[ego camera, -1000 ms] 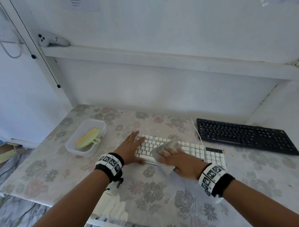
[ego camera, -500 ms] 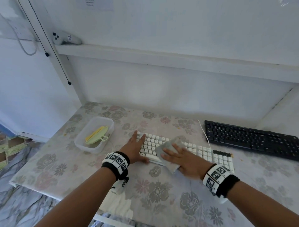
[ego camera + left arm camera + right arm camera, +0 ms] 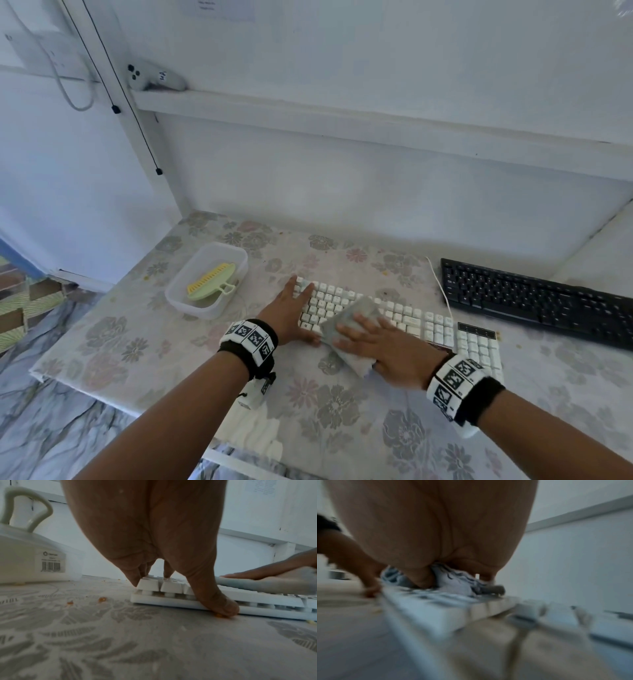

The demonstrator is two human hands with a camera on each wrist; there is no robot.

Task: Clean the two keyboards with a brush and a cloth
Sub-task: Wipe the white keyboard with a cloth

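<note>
A white keyboard [image 3: 411,320] lies in the middle of the floral table, and a black keyboard [image 3: 534,301] lies to its right at the back. My left hand [image 3: 291,308] rests flat on the white keyboard's left end, fingers straight on the keys and thumb [image 3: 221,604] against its front edge [image 3: 257,609]. My right hand [image 3: 373,346] presses a pale crumpled cloth [image 3: 352,318] flat onto the keys beside the left hand; the cloth [image 3: 453,582] bunches under the palm. A yellow-green brush [image 3: 212,282] lies in a plastic tub.
The clear plastic tub [image 3: 205,308] stands left of the white keyboard. Small orange crumbs [image 3: 102,599] dot the tablecloth near it. A wall with a shelf [image 3: 342,120] rises behind the table; a white controller [image 3: 154,77] lies on the shelf. The table's left edge [image 3: 85,383] drops to the floor.
My right hand has slid the cloth a little across the white keyboard's keys. My left hand has stayed on the keyboard's left end. The head view has shifted.
</note>
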